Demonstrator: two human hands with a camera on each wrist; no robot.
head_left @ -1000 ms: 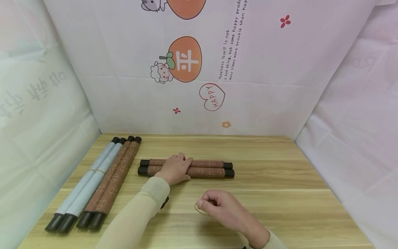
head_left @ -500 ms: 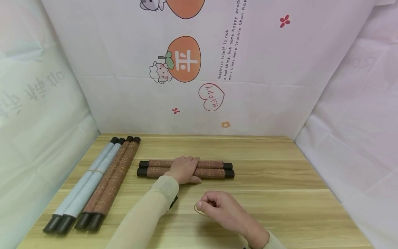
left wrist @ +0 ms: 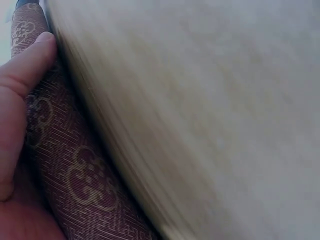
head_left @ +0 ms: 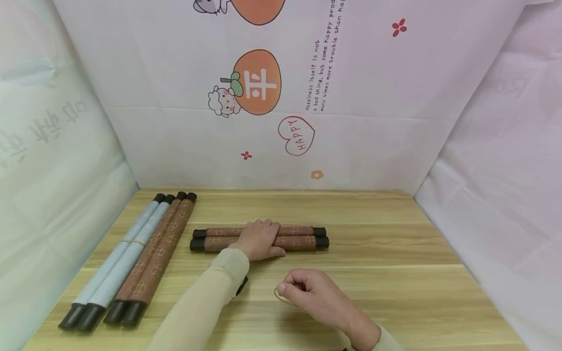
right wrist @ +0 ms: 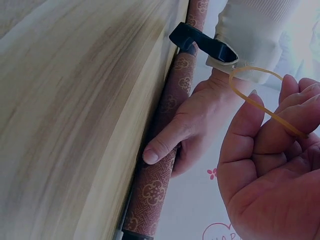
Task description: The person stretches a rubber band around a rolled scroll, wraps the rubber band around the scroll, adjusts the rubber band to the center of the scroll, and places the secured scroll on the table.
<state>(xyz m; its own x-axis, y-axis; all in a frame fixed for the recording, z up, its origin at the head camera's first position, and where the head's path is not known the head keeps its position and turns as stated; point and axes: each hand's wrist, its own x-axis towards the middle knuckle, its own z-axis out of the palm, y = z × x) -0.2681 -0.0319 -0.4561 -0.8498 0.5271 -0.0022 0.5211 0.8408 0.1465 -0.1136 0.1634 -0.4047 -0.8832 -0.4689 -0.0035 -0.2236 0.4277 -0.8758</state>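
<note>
Two brown patterned scrolls [head_left: 296, 242] with black end caps lie side by side across the table. My left hand [head_left: 259, 241] grips them around the middle, fingers over the top and thumb along the near side. In the left wrist view the thumb [left wrist: 30, 65] presses along the patterned roll. Nearer to me, my right hand [head_left: 313, 295] is held apart from the scrolls with its fingers curled. It pinches a thin yellow rubber band [right wrist: 274, 116], whose loop sticks out past the fingertips in the right wrist view.
On the left lie two light blue scrolls [head_left: 116, 263] bound by a band, beside another pair of brown scrolls [head_left: 151, 268]. A printed white cloth [head_left: 373, 97] stands behind the wooden table [head_left: 395, 292]. A black strap piece [right wrist: 202, 42] sits at the left wrist.
My left hand has slid to the right along the brown scrolls, then held still. The right hand keeps its place with the rubber band.
</note>
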